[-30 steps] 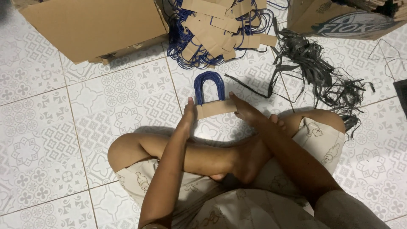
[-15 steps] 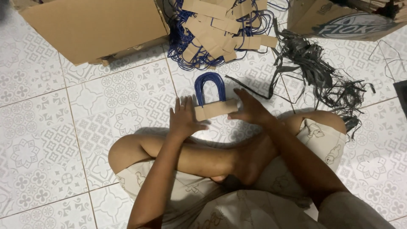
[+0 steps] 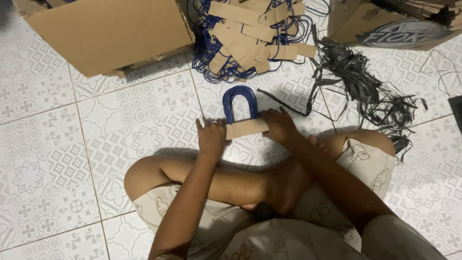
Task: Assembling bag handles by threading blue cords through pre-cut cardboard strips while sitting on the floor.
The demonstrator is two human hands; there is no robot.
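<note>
A stack of brown paper strips (image 3: 246, 128) with blue cord loops (image 3: 239, 100) arching up from it lies on the patterned tile floor in front of my crossed legs. My left hand (image 3: 211, 137) grips the stack's left end. My right hand (image 3: 279, 126) presses down on its right end. Both hands rest on the floor beside the stack.
A heap of the same strips with blue cords (image 3: 248, 38) lies further back. A flattened cardboard box (image 3: 110, 33) is at back left, another printed box (image 3: 394, 24) at back right. A tangle of black straps (image 3: 370, 91) lies to the right.
My hands have settled at the two ends of the stack; the left hand turned from edge-on to gripping the left end, and the right hand slid to the right end.
</note>
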